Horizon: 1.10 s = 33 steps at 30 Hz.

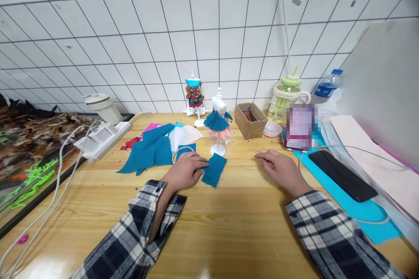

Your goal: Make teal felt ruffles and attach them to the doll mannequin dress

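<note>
My left hand [187, 170] rests on the wooden table with its fingers loosely spread, fingertips at the left edge of a small teal cloth piece [215, 170] with a jagged right edge. To the right, my right hand [278, 169] has its fingers pinched near the tabletop; a thin pointed thing shows at the fingertips, too small to name. Behind the cloth piece stands a small white dress form [218, 115] in a teal and pink fringed skirt. Larger teal cloth [150, 148] lies left of my left hand, with a white ring [174, 155] beside the hand.
A second dressed form [194, 96] stands near the tiled wall. A cardboard box [250, 124], pink bowl [272, 129] and green-lidded jug [281, 100] are behind my right hand. A black phone [342, 175] lies right. A power strip [108, 139] with cables is left.
</note>
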Tool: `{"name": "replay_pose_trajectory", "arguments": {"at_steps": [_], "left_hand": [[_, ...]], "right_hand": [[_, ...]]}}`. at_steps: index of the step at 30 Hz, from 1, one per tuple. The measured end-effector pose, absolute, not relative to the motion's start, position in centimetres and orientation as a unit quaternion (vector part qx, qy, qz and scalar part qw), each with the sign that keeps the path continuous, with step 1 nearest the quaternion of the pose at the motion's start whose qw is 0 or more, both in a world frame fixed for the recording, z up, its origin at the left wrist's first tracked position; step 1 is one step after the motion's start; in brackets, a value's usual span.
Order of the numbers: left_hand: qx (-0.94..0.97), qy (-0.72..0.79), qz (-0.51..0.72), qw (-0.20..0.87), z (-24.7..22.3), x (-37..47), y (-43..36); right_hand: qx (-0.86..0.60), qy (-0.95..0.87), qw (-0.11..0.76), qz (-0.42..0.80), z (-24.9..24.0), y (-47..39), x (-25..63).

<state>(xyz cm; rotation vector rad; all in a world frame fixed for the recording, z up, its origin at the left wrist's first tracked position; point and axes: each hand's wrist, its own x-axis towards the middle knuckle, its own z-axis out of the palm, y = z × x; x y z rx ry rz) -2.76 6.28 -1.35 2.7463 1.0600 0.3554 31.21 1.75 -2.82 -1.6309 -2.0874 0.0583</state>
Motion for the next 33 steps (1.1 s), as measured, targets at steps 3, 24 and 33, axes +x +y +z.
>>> {"name": "replay_pose_trajectory", "arguments": {"at_steps": [3,24,33], "left_hand": [[0.918,0.363,0.133,0.09,-1.6,-2.6,6.3],[0.733,0.424,0.295,0.442,-3.8,-0.9,5.7],[0.882,0.409,0.224,0.069,-3.5,1.4,7.7]], "right_hand": [[-0.568,-0.777,0.271,-0.012,-3.1,1.6,28.5],[-0.38,-0.906,0.182,0.031,-2.8,0.1,19.1],[-0.388,-0.903,0.141,0.123,-2.3,-0.1,19.4]]}}
